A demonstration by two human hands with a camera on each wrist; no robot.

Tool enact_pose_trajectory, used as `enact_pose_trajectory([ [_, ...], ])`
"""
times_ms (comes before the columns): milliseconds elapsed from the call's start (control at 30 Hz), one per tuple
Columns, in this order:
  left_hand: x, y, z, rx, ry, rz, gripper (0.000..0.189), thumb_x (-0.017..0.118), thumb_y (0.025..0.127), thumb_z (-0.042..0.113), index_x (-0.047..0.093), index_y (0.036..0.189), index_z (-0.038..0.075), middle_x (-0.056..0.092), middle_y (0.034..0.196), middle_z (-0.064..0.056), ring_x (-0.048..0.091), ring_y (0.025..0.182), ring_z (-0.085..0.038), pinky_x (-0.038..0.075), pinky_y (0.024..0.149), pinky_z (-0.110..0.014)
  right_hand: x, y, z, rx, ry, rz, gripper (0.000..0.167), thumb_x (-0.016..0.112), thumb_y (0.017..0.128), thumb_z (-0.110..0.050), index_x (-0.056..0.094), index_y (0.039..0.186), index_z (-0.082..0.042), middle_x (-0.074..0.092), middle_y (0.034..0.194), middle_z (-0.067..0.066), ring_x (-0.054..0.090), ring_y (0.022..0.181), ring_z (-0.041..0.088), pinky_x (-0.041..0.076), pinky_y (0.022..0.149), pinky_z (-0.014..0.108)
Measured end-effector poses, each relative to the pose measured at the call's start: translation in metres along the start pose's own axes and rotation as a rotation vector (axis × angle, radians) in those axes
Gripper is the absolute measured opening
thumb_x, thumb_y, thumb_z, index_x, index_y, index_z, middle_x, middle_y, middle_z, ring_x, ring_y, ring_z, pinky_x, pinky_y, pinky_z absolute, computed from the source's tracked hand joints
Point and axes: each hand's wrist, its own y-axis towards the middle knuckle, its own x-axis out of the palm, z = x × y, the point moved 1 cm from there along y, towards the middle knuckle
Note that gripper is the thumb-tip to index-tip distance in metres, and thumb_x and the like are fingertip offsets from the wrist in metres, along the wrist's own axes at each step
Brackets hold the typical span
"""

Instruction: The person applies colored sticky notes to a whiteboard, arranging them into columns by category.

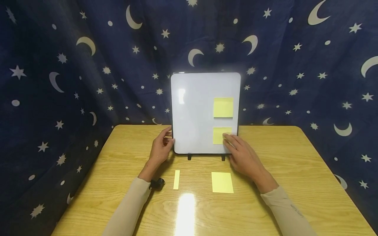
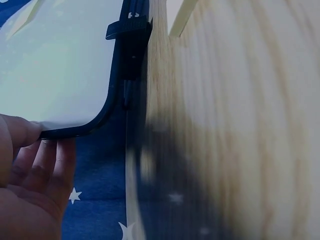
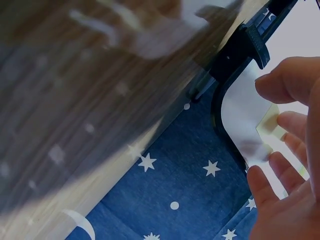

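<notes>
A whiteboard (image 1: 195, 114) with a black frame stands upright on the table. My left hand (image 1: 160, 146) grips its lower left edge, thumb (image 2: 22, 131) on the front and fingers curled behind. Two square yellow sticky notes are on the board's right side, an upper note (image 1: 223, 107) and a lower note (image 1: 218, 135). Over the right part of the lower note lies my right hand (image 1: 243, 155), its fingers extended against the note and partly covering it. In the right wrist view the thumb (image 3: 287, 82) stands apart from the other fingers.
Two black stand feet (image 1: 189, 157) stick out under the board. On the wooden table (image 1: 133, 203) in front lie a narrow yellow strip (image 1: 176, 179) and a square yellow sticky note (image 1: 222, 182). A dark blue curtain (image 1: 141, 65) with moons and stars hangs behind and on both sides.
</notes>
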Motion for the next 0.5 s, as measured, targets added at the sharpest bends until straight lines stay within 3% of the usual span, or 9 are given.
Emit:
enact_pose_trajectory([
  [267, -0.0016, -0.0008, 0.0001, -0.008, 0.007, -0.009, 0.053, 0.066, 0.102, -0.001, 0.055, 0.153, 0.009, 0.068, 0.125, -0.016, 0.073, 0.107, -0.031, 0.058, 0.092, -0.047, 0.0037, -0.0015, 0.0026, -0.031, 0.022, 0.049, 0.061, 0.074, 0.077, 0.001, 0.065, 0.138, 0.007, 0.051, 0.158, 0.020, 0.049, 0.141, 0.043, 0.039, 0.118, 0.055],
  [500, -0.0054, -0.0023, 0.0034, 0.009, 0.035, -0.002, 0.051, 0.069, 0.100, -0.004, 0.058, 0.149, 0.007, 0.067, 0.125, -0.017, 0.072, 0.107, -0.033, 0.059, 0.092, -0.049, 0.0040, -0.0028, 0.0028, -0.020, 0.020, 0.021, 0.060, 0.073, 0.081, 0.000, 0.064, 0.140, 0.006, 0.048, 0.161, 0.018, 0.046, 0.144, 0.042, 0.036, 0.121, 0.054],
])
